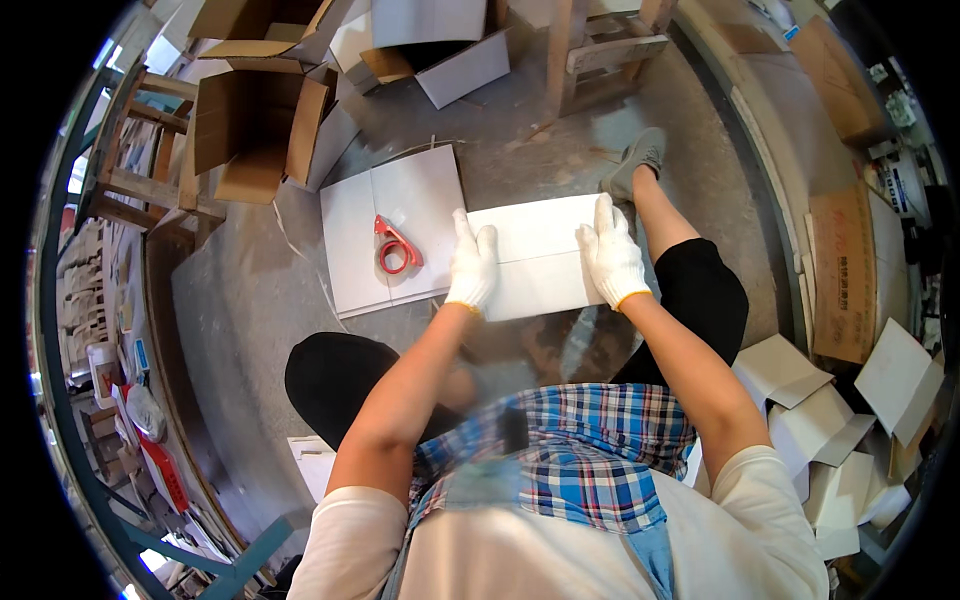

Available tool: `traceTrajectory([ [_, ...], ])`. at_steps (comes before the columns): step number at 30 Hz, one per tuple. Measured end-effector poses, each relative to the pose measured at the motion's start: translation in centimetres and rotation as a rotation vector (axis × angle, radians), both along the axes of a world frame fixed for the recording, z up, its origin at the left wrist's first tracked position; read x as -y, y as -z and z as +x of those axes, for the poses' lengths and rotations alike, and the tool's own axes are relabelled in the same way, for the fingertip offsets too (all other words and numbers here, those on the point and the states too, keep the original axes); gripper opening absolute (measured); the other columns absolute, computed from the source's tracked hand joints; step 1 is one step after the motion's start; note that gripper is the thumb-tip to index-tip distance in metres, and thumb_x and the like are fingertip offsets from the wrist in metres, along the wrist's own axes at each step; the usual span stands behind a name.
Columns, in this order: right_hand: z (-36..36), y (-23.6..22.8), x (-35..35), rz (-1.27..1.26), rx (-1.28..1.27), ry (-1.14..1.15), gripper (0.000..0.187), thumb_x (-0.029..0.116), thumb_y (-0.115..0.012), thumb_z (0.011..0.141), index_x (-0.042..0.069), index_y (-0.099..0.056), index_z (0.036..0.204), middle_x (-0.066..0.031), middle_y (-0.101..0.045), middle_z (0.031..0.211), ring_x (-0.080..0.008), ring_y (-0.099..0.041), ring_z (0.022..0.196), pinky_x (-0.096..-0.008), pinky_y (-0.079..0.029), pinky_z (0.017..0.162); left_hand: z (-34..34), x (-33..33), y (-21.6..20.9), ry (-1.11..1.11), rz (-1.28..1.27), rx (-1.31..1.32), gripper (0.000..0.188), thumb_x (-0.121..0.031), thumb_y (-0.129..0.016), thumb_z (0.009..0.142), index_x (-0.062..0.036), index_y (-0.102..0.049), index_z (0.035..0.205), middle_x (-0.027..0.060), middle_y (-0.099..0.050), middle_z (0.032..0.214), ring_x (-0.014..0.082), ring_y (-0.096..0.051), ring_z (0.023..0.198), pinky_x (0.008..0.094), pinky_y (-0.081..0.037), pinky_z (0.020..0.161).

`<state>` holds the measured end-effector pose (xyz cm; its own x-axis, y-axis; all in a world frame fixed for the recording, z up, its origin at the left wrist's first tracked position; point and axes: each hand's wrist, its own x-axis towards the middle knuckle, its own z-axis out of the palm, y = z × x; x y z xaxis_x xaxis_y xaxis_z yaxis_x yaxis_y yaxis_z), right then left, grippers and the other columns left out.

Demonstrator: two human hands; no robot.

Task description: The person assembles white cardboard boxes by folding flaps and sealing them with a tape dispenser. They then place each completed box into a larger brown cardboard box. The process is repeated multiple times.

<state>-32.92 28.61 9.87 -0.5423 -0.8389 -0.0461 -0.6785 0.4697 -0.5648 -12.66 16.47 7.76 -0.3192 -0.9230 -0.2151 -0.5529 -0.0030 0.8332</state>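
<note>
Between my gloved hands is a white cardboard box [545, 262], with a seam line running across its top face. My left hand [472, 265], in a white knit glove, presses on the box's left side. Opposite it, my right hand [612, 255] grips the right side, its thumb lying over the top. To the left, flat white cardboard sheets [350, 215] lie stacked on the floor. A red tape dispenser [402, 250] rests on the stack, apart from both hands.
Open brown cardboard boxes [245, 130] and a white open box [465, 70] stand ahead. A wooden stool [610, 55] is at the far middle, a wooden frame [150, 150] at the left. Several white cartons [800, 420] are piled at my right. Concrete floor [235, 320] surrounds my legs.
</note>
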Motion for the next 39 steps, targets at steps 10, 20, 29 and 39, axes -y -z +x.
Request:
traceTrajectory([
  [10, 0.3, 0.1, -0.2, -0.003, -0.027, 0.027, 0.066, 0.037, -0.050, 0.099, 0.006, -0.028, 0.154, -0.0297, -0.040, 0.149, -0.0498, -0.054, 0.120, -0.0522, -0.046, 0.101, -0.3, -0.3, -1.2, 0.048, -0.005, 0.197, 0.074, -0.039, -0.047, 0.101, -0.0003, -0.018, 0.157, 0.0366, -0.059, 0.126, 0.0506, -0.061, 0.112, 0.0499, -0.046, 0.097],
  [20, 0.1, 0.0, 0.0, 0.018, -0.033, 0.049, 0.067, 0.037, -0.049, 0.099, 0.008, -0.028, 0.155, -0.0282, -0.043, 0.147, -0.0487, -0.055, 0.118, -0.0507, -0.047, 0.100, 5.4, 8.0, 5.6, -0.555, 0.019, 0.108, 0.058, -0.043, -0.054, 0.098, 0.0044, -0.058, 0.130, 0.0294, -0.063, 0.125, 0.0426, -0.061, 0.117, 0.0452, -0.047, 0.101],
  [29, 0.8, -1.0, 0.2, 0.063, -0.040, 0.048, 0.064, 0.034, -0.051, 0.100, 0.008, -0.029, 0.155, -0.0272, -0.041, 0.149, -0.0475, -0.056, 0.119, -0.0502, -0.048, 0.099, 6.9, 9.9, 12.2, -0.476, 0.007, 0.609, 0.053, -0.041, -0.067, 0.088, -0.0005, -0.057, 0.121, 0.0246, -0.066, 0.119, 0.0386, -0.065, 0.110, 0.0473, -0.050, 0.096],
  [39, 1.5, -1.4, 0.5, 0.033, 0.002, 0.009, 0.064, 0.034, -0.050, 0.100, 0.006, -0.028, 0.154, -0.0284, -0.042, 0.147, -0.0485, -0.055, 0.119, -0.0504, -0.047, 0.099, 12.5, 15.9, 17.3, -0.476, 0.205, 0.755, 0.032, -0.032, -0.058, 0.092, -0.0150, -0.068, 0.116, 0.0109, -0.072, 0.114, 0.0265, -0.069, 0.110, 0.0404, -0.056, 0.087],
])
